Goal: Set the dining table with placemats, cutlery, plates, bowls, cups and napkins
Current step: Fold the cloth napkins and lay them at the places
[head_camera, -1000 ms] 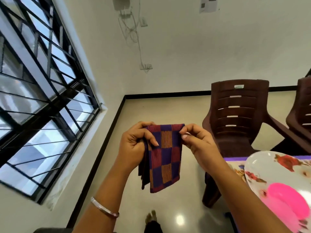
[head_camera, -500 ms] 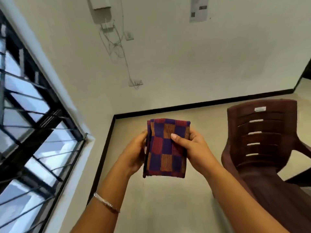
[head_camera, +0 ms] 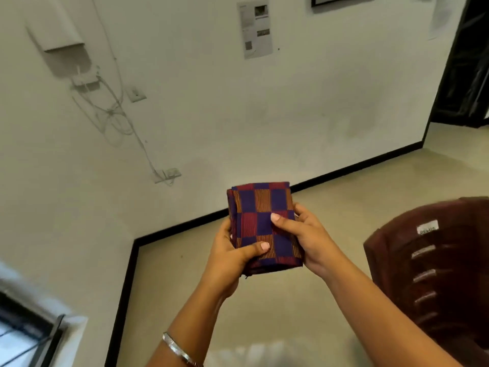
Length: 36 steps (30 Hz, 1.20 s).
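1. You hold the folded napkin (head_camera: 263, 225) up in the air in front of you with both hands, over the floor (head_camera: 304, 300) and not resting on anything.
2. The napkin is a checked cloth in purple, maroon and orange-striped squares, folded into a thick upright rectangle with several layers showing along its left edge.
3. Your left hand (head_camera: 232, 256) grasps its lower left corner: the thumb lies across the front face near the bottom and the fingers are behind the cloth, out of sight.
4. Your right hand (head_camera: 308, 234) grasps the right edge: the thumb presses on the front near the middle of the cloth, and the fingers curl round the edge to the back.
5. Both hands are closed on the napkin, then, with the two thumbs on the front face well apart from each other, one low and left, one higher and right.
6. A silver bangle (head_camera: 177, 349) sits on your left forearm, near the bottom edge of the view.
7. To your right stands a dark brown plastic chair (head_camera: 434, 274), slatted back towards you, with a small white label near its top; it is near your right arm but not touching it.
8. Ahead is the white wall (head_camera: 211, 115), with a black skirting line where it meets the floor.
9. On the wall hang a white box with loose cables (head_camera: 113, 112) running down to a socket, and a printed paper sheet (head_camera: 255, 27) higher up.
10. A window corner (head_camera: 26, 337) with dark bars shows at the bottom left.
11. A dark doorway (head_camera: 468, 62) opens at the far right.
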Motion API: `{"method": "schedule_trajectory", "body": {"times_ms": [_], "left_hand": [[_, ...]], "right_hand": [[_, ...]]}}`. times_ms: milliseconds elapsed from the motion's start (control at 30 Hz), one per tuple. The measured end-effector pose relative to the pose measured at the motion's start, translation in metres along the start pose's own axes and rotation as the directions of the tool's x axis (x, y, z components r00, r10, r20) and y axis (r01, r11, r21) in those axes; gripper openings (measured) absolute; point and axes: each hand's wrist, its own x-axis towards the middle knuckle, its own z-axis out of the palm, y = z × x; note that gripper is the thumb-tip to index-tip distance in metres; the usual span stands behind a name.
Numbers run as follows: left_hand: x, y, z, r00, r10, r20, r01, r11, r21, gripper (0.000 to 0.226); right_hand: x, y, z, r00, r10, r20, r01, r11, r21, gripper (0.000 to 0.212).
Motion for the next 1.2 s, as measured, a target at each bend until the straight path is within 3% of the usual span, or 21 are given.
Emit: {"method": "schedule_trajectory", "body": {"times_ms": [100,300,533,800,900,1000,1100,1200], "left_hand": [[0.077,0.005,0.017,0.997,0.069,-0.038,-0.070,0.997,-0.043,0.072],[0.209,0.000,0.052,0.998,0.046,0.034,-0.045,0.999,-0.029,0.065],[0.385,-0.021,0.107,0.966,0.026,0.256,-0.013,0.998,-0.054,0.064],[0.566,-0.006,0.163,0.852,-0.067,0.520,0.063,0.998,0.025,0.054],[0.619,-0.004,0.203,0.767,-0.117,0.630,0.086,0.993,0.079,0.045],[0.650,-0.006,0.256,0.661,-0.126,0.740,0.017,0.988,0.154,0.046],[0.665,-0.015,0.322,0.521,-0.144,0.841,-0.036,0.981,0.190,0.046],[0.665,-0.025,0.391,0.356,-0.149,0.922,-0.096,0.976,0.195,0.034]], "right_hand": [[0.064,-0.015,-0.012,0.999,0.016,0.029,-0.013,0.995,-0.094,0.033],[0.171,-0.040,-0.053,0.991,-0.047,-0.126,0.032,0.992,-0.124,0.038],[0.307,-0.072,-0.122,0.929,-0.181,-0.322,0.132,0.977,-0.168,0.045],[0.420,-0.126,-0.178,0.843,-0.279,-0.459,0.148,0.942,-0.301,0.047],[0.430,-0.151,-0.211,0.808,-0.280,-0.519,0.088,0.928,-0.363,0.046],[0.424,-0.178,-0.248,0.756,-0.302,-0.580,0.019,0.897,-0.442,0.043],[0.410,-0.202,-0.293,0.662,-0.335,-0.671,-0.051,0.872,-0.486,0.043],[0.395,-0.228,-0.340,0.536,-0.374,-0.757,-0.119,0.854,-0.506,0.057]]}}
